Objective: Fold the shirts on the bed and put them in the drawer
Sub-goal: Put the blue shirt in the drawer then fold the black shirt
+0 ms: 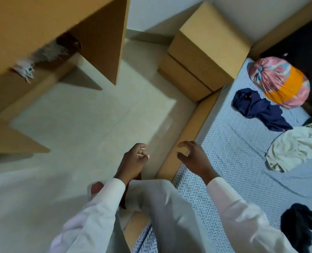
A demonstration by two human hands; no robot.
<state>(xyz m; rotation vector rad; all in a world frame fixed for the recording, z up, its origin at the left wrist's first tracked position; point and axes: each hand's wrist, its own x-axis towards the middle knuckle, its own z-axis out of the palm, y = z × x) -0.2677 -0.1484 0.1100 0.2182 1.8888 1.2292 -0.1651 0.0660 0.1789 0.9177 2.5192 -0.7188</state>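
Observation:
Three garments lie loose on the blue patterned bed (230, 161): a navy shirt (261, 110) far right, a cream shirt (293, 152) below it, and a black garment (297, 220) near the bottom right edge. My left hand (133, 159) hovers over the floor beside the bed frame, fingers loosely curled and holding nothing. Above the bed's wooden edge is my right hand (191, 157), its fingers spread and bent, also holding nothing. An open drawer (42, 57) at the upper left shows light and dark cloth inside.
A wooden bedside cabinet (202, 57) stands between the bed and the wall. A pink and orange tied bundle (279, 83) sits at the head of the bed. Pale floor (96, 115) spreads between the bed frame (188, 136) and the wardrobe unit (100, 33).

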